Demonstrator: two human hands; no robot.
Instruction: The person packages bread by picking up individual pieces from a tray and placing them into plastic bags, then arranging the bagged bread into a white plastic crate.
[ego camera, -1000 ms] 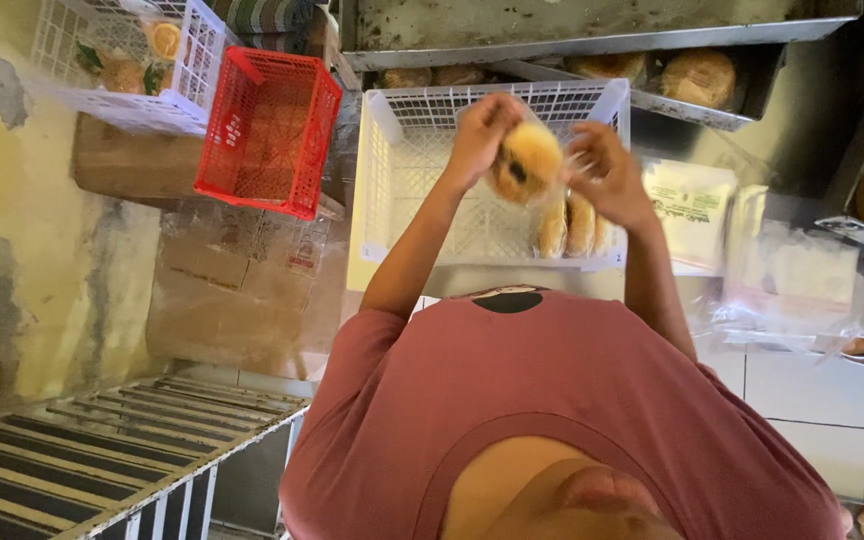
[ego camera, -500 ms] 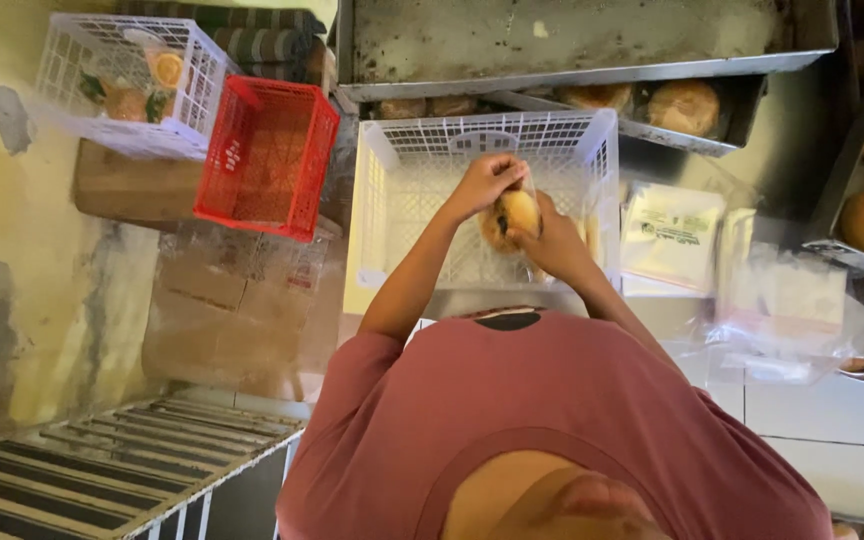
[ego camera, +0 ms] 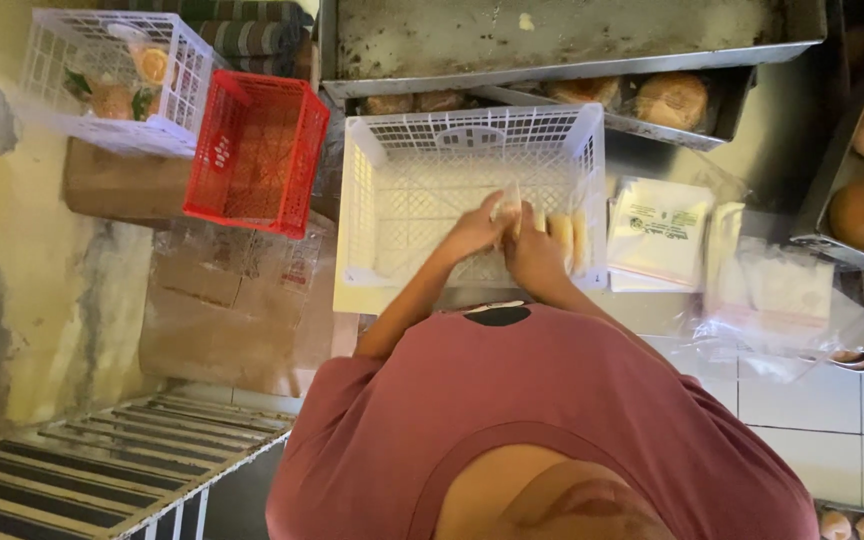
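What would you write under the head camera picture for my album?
Both hands, left hand and right hand, set a bagged bun inside the white crate.

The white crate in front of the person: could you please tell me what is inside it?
Inside the white crate, wrapped buns stand along one side. Both hands reach in, hiding whatever lies beneath them.

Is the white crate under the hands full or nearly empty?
Nearly empty: the white crate shows bare mesh, with a few bagged buns at one side.

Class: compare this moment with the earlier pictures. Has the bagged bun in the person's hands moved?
Yes. The bagged bun has gone down from above the white crate's rim into the crate, beside the buns already there.
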